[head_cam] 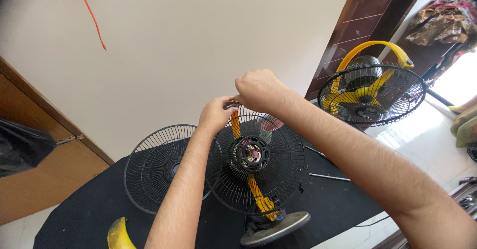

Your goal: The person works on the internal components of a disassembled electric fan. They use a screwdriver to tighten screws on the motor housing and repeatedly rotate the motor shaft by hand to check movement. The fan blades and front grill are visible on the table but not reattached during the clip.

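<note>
Both hands at top rim of fan guard, upright on black tabletop.

Left hand (216, 114) pinched on guard (255, 163) rim beside yellow bracket (234, 124); right hand (258, 89) clenched just above, possibly around a small tool, contents hidden. Guard standing mid-tabletop (84, 214) on grey base (276, 228), motor hub (252, 153) at centre. Judged light, thin-wired and springy, easily bent; best gripped at outer ring or base, not single wires. Loose grille (158, 167) leaning just left; yellow blade (119, 234) at near edge; metal rods (329, 177) to right. Second fan (371, 94) with yellow handle beyond. No packages, labels or signs legible.
</note>
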